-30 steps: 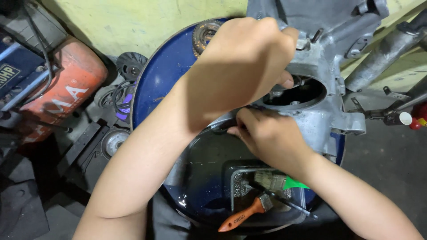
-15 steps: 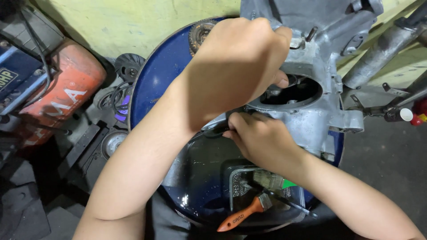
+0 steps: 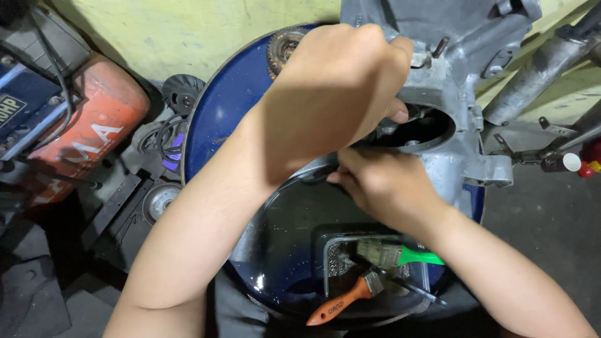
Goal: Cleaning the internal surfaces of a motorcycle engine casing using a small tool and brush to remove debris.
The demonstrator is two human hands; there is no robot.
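A grey metal engine casing [image 3: 451,156] with a round opening [image 3: 426,128] lies on top of a blue drum [image 3: 219,119]. My left hand [image 3: 338,94] is curled over the casing, its thumb at the opening's left edge. Whatever it grips is hidden under the fist. My right hand [image 3: 388,188] sits just below it, with bent fingertips tucked against the casing's lower rim beneath my left hand. I cannot see whether those fingers hold anything.
On the drum's near side a metal tray [image 3: 335,263] holds an orange-handled brush [image 3: 341,303] and a green-handled brush [image 3: 407,255]. A toothed gear [image 3: 282,44] lies at the drum's far edge. An orange machine [image 3: 81,138] and dark parts crowd the floor on the left, with metal tubes [image 3: 538,69] at the right.
Both hands stay at the casing's opening. My right hand's fingers have shifted slightly along the rim, and the view has drifted a little.
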